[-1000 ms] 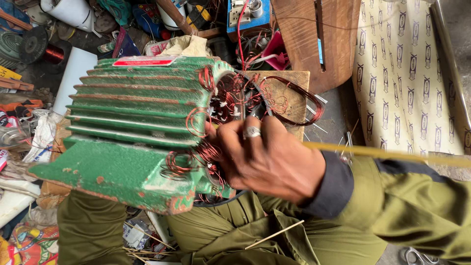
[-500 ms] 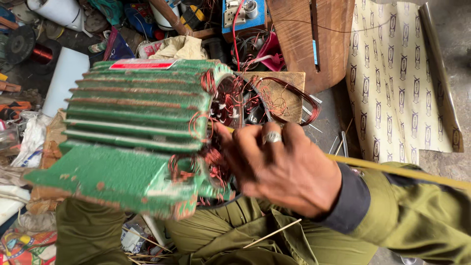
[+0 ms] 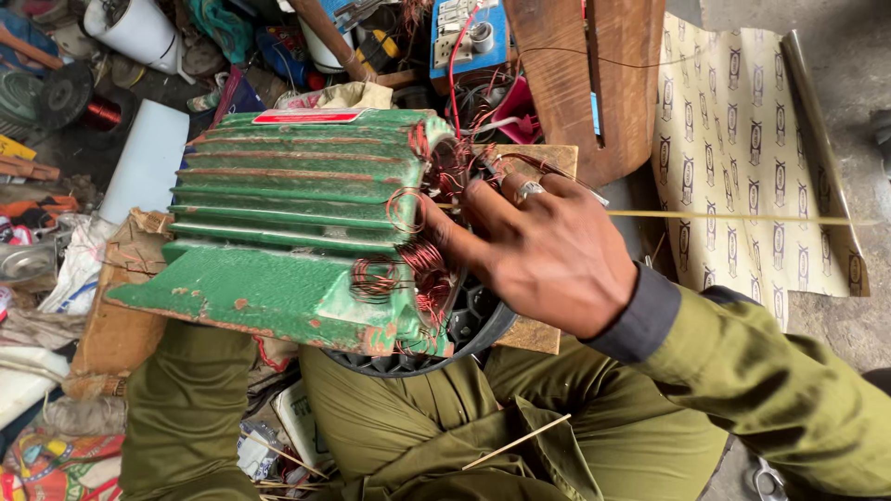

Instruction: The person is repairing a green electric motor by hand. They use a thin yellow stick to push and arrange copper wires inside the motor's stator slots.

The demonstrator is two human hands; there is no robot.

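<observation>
A green finned motor housing (image 3: 288, 213) lies on its side across my lap, its open end facing right. Reddish copper windings (image 3: 413, 264) bulge out of that end. My right hand (image 3: 548, 255), with a ring on one finger, rests against the open end; the thumb presses on the windings and the fingers curl over the upper coils. A thin pale stick (image 3: 742, 218) runs from under my fingers out to the right, and the hand seems to hold it. My left hand is out of sight.
A black round fan cover (image 3: 473, 325) lies under the housing's end. Behind stand a wooden board (image 3: 575, 83), a blue switch box (image 3: 464, 37) and a white pipe (image 3: 148, 158). Patterned sheet (image 3: 742, 139) lies at right. Clutter fills the left.
My right hand has shifted up along the open end, from the lower coils to the upper ones. The stick has swung up with it and now lies nearly level.
</observation>
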